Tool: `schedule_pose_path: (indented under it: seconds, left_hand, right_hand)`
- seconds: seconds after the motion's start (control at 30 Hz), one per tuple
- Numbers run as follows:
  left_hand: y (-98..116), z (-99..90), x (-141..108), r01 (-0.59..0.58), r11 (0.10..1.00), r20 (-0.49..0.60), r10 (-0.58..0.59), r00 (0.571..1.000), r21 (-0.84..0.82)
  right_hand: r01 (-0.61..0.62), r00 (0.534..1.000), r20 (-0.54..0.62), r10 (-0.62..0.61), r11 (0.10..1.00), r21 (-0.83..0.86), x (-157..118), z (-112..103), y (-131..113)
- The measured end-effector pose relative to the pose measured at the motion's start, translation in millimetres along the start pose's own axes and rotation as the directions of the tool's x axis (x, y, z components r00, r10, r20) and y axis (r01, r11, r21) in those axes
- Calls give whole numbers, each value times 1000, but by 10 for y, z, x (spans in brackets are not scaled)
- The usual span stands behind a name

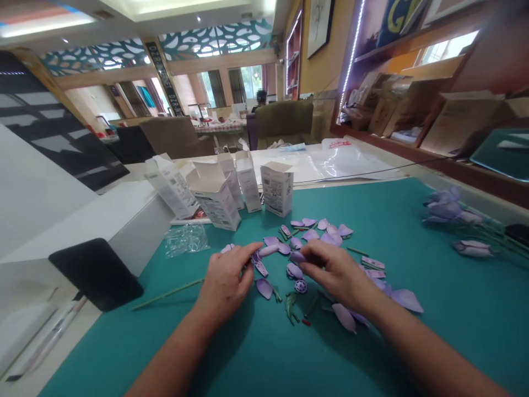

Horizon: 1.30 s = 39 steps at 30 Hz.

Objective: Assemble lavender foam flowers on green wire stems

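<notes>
Lilac petal (297,257) pinched by my right-hand fingers (314,253); left-hand fingers (243,255) half-curled just beside it, their hold unclear from here.

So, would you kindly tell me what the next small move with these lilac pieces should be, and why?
I'd probably bring the lilac petal pinched in the right hand down to the perforated lilac ball. The ball lies loose just below those fingers, and the assembled lilac flowers at the right show petals gathered on stems.
</notes>
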<state>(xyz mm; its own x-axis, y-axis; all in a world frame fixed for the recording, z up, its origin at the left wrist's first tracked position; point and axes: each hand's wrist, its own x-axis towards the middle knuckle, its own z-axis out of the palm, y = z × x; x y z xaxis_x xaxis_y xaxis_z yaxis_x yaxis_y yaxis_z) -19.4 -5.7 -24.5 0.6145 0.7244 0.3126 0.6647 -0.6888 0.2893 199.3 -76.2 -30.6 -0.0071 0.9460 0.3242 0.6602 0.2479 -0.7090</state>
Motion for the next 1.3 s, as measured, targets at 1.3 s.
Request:
schedule_pose_path:
  seconds: [1.3]
  left_hand:
    - [18, 18, 5, -21, 995, -285, 47, 957, 95]
  right_hand:
    - [137, 987, -73, -141, 989, -57, 165, 303, -385]
